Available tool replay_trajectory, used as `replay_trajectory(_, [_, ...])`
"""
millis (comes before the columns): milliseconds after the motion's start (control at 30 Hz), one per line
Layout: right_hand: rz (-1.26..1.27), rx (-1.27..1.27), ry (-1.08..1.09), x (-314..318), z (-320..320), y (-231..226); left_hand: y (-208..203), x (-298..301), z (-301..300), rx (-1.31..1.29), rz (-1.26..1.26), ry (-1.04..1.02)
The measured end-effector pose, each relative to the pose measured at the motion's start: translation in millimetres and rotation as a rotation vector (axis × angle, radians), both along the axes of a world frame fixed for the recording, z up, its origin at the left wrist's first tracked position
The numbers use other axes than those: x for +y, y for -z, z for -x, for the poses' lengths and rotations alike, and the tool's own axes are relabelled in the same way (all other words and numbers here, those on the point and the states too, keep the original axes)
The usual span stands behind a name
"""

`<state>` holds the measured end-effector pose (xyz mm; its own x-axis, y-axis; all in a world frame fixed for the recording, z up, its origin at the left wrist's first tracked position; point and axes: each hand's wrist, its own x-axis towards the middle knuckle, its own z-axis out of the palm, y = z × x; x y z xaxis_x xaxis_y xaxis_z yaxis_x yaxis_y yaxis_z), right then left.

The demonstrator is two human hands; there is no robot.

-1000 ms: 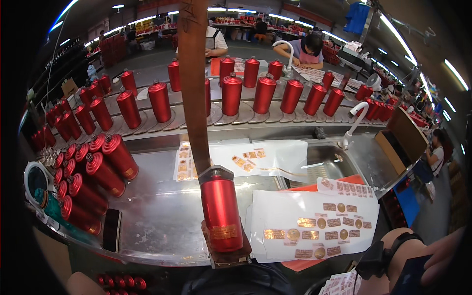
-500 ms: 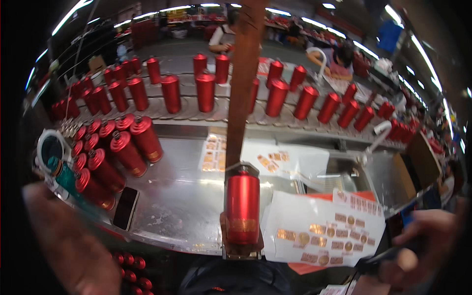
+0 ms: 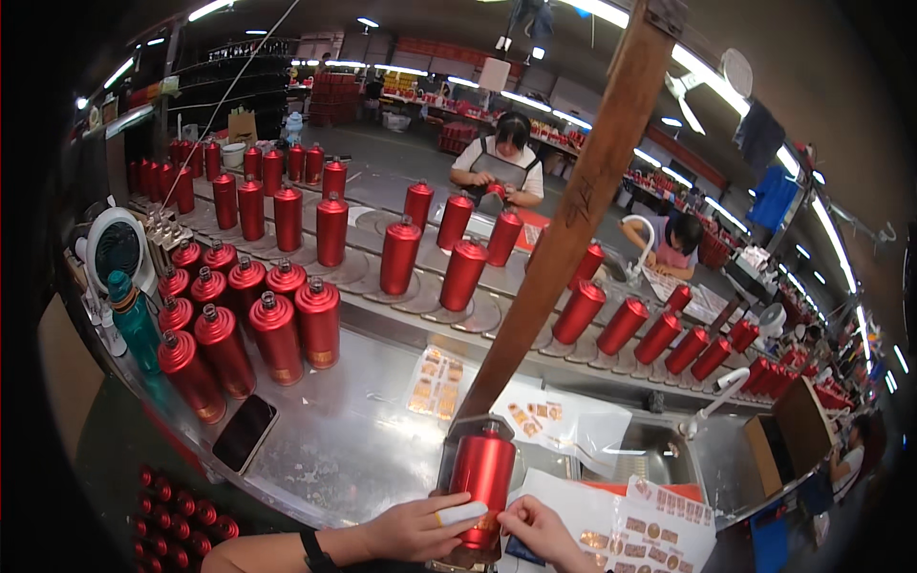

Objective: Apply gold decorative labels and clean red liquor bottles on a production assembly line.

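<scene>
A shiny red bottle (image 3: pixel 484 463) with gold marking low on its side stands at the front edge of the metal workbench, at the foot of a wooden post. My left hand (image 3: pixel 425 525) lies around its lower left side, fingers closed against the bottle; one finger wears a white cover. At the lower right side of the bottle, my right hand (image 3: pixel 538 528) has its fingers pinched together by the gold marking. Whatever is between those fingertips is too small to make out. White sheets of gold stickers (image 3: pixel 659 530) lie beside my right hand.
The wooden post (image 3: pixel 583 210) rises behind the bottle. Several red bottles (image 3: pixel 218 344), a phone (image 3: pixel 245 435) and a teal flask (image 3: pixel 132 320) occupy the left side. Beyond runs a conveyor (image 3: pixel 363 277) carrying more bottles. A sink (image 3: pixel 659 454) is at right; two people work across the line.
Both hands have come in from the far left and right sides to the bottle at the post. The left now grips it, the right pinches beside it. The whole view has tilted and shifted.
</scene>
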<state>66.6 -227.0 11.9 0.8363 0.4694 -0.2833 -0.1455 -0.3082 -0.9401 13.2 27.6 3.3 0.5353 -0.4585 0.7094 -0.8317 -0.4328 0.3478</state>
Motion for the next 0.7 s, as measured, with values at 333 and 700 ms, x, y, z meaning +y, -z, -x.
replay_trajectory(333, [-0.090,0.036,0.112,19,24,-6,30,22,25,0.004,0.071,0.043])
replay_trajectory(700, [-0.077,0.143,0.112,24,26,-10,28,6,1,-0.231,0.039,0.165])
